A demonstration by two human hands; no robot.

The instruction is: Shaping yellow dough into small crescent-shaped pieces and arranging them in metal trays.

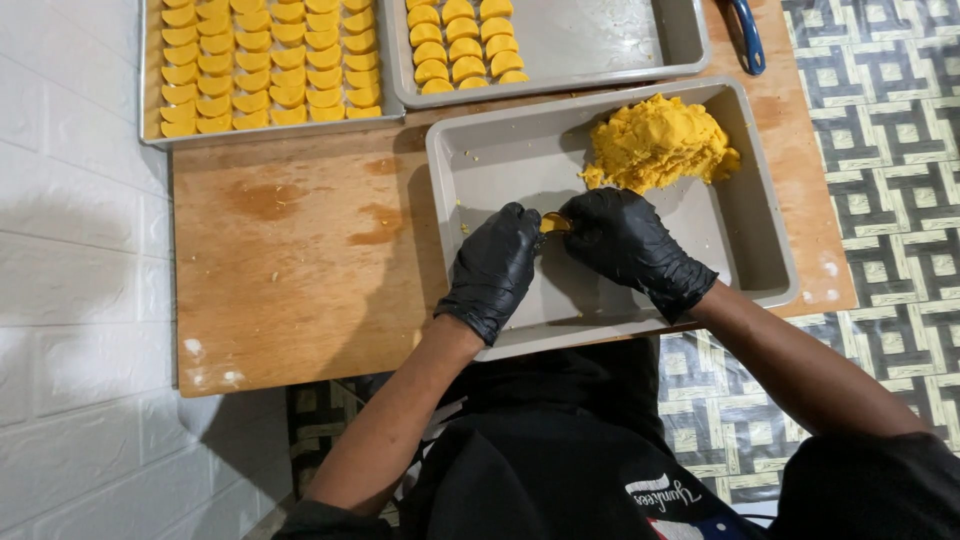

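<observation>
We find both gloved hands, left hand (492,268) and right hand (628,243), pinched together on a small dough piece (553,222). Far-left tray (150,80) full, second tray (610,45) part-filled; dough mound (660,142) remains.

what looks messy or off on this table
Little is off. Orange stains mark the bare wooden table, and yellow crumbs lie in the grey tray beside the left hand. The dough sits heaped in one corner.

Dough piece (553,222) mostly hidden between gloved hands; both filled trays (150,120) and blue-handled tool (748,35) cut off by top edge.
</observation>
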